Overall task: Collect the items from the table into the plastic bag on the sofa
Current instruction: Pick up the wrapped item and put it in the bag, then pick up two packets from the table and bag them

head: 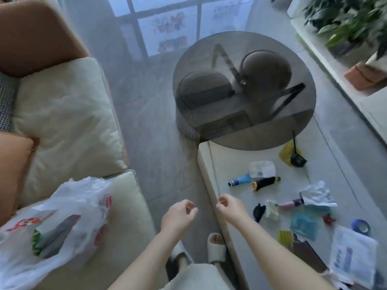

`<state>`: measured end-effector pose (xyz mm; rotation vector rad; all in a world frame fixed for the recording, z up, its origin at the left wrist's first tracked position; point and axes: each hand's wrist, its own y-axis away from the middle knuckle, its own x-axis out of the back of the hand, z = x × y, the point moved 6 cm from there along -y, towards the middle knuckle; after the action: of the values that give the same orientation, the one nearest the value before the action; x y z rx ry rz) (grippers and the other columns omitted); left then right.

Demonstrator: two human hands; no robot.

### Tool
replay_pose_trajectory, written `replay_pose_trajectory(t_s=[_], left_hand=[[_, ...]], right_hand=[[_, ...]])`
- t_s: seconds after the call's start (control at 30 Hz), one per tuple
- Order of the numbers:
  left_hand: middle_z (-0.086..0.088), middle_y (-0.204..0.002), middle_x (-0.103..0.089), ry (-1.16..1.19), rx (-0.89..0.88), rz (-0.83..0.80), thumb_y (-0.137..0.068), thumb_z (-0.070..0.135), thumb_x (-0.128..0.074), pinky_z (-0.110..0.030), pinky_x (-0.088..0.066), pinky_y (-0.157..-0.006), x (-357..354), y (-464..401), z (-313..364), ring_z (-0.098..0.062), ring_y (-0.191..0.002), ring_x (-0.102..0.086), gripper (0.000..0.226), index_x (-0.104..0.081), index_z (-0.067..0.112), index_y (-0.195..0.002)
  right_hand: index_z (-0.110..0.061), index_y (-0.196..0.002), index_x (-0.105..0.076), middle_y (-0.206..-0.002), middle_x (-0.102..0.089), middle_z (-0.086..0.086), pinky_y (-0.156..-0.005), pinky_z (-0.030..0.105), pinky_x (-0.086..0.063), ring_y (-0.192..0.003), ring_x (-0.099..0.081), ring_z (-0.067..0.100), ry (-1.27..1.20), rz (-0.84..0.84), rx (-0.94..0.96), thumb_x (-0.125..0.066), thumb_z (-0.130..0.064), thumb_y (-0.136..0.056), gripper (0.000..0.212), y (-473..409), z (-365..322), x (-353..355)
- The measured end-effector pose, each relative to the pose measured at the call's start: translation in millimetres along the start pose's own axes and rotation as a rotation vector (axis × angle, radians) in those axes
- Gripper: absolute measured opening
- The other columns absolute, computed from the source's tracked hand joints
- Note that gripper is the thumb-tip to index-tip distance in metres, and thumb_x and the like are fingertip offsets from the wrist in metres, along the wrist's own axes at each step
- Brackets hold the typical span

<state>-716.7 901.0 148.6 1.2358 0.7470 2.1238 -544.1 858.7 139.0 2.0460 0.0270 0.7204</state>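
Observation:
A white plastic bag (79, 197) with red print lies open on the cream sofa (125, 206) at lower left, with a green and grey item (50, 233) inside. On the pale low table (230, 160) at right lie a blue tube (240, 181), a black and gold item (266, 183), a clear packet (261, 168), crumpled white paper (318, 195), a pink tube (290, 204), a black clip (258, 212) and a teal packet (305, 225). My left hand (180, 214) hovers between sofa and table, fingers loosely curled, holding nothing. My right hand (230, 208) pinches a thin pale cord (213, 168) at the table's left edge.
A round smoked-glass table (297, 130) stands beyond the low table. A yellow packet (285, 152), blue tape roll (360, 226) and white printed bag (354, 254) lie further right. A potted plant (345, 19) is at upper right. My slippered feet (216, 248) rest on the floor between the furniture.

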Motion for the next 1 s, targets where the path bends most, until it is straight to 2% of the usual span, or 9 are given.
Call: replay_pose_trajectory(t_s=[0.13,0.33,0.47,0.57,0.7,0.87,1.0], left_hand=[[0.009,-0.113,-0.065,-0.071,-0.036,-0.076,-0.092,0.045,-0.049,-0.029,-0.052,-0.085,-51,-18,50,-0.010,-0.104,-0.060,0.027,-0.061,0.030,-0.110],[0.006,-0.120,-0.061,-0.141,-0.085,-0.107,-0.092,0.041,-0.047,-0.030,-0.050,-0.089,-115,-74,113,-0.012,-0.111,-0.058,0.033,-0.061,0.025,-0.117],[0.003,-0.126,-0.056,-0.206,-0.121,-0.090,-0.095,0.038,-0.043,-0.031,-0.046,-0.095,-155,-125,133,-0.015,-0.119,-0.051,0.036,-0.055,0.025,-0.127],[0.001,-0.127,-0.053,-0.278,-0.156,-0.046,-0.098,0.028,-0.038,-0.034,-0.047,-0.093,-179,-158,139,-0.018,-0.118,-0.048,0.034,-0.054,0.023,-0.128],[0.001,-0.126,-0.049,-0.342,-0.207,0.034,-0.097,0.019,-0.038,-0.035,-0.048,-0.090,-204,-197,139,-0.020,-0.115,-0.045,0.035,-0.048,0.020,-0.131],[-0.002,-0.131,-0.042,-0.394,-0.116,0.077,-0.095,0.027,-0.049,-0.035,-0.043,-0.093,-226,-239,136,-0.022,-0.120,-0.041,0.049,-0.031,0.019,-0.140],[-0.004,-0.121,-0.048,-0.496,-0.110,0.088,-0.091,0.031,-0.055,-0.035,-0.043,-0.085,-234,-258,132,-0.024,-0.113,-0.046,0.041,-0.040,0.018,-0.127]], right_hand=[[-0.014,-0.130,-0.050,-0.126,-0.058,0.004,-0.090,0.028,-0.045,-0.114,-0.056,0.020,-0.025,0.014,-0.084,-0.049,-0.024,-0.095,0.036,-16,75,39],[-0.013,-0.127,-0.054,-0.123,-0.062,0.007,-0.096,0.032,-0.045,-0.114,-0.057,0.022,-0.081,0.101,-0.162,-0.052,-0.023,-0.093,0.036,-66,159,92],[-0.017,-0.132,-0.049,-0.132,-0.053,0.006,-0.101,0.034,-0.041,-0.121,-0.051,0.024,0.002,0.161,-0.155,-0.050,-0.027,-0.093,0.040,-119,193,120],[-0.019,-0.134,-0.045,-0.137,-0.047,0.005,-0.102,0.046,-0.041,-0.124,-0.046,0.026,0.067,0.207,-0.135,-0.049,-0.031,-0.093,0.043,-161,210,132],[-0.015,-0.140,-0.035,-0.142,-0.040,0.008,-0.105,0.041,-0.037,-0.129,-0.037,0.028,0.177,0.270,-0.077,-0.048,-0.031,-0.095,0.049,-211,214,142],[-0.013,-0.147,-0.020,-0.148,-0.036,0.009,-0.110,0.042,-0.031,-0.139,-0.026,0.029,0.186,0.362,-0.095,-0.049,-0.039,-0.094,0.066,-262,213,146],[-0.013,-0.148,-0.016,-0.148,-0.034,0.014,-0.111,0.043,-0.027,-0.138,-0.027,0.030,0.217,0.444,-0.148,-0.056,-0.042,-0.089,0.077,-282,214,143]])
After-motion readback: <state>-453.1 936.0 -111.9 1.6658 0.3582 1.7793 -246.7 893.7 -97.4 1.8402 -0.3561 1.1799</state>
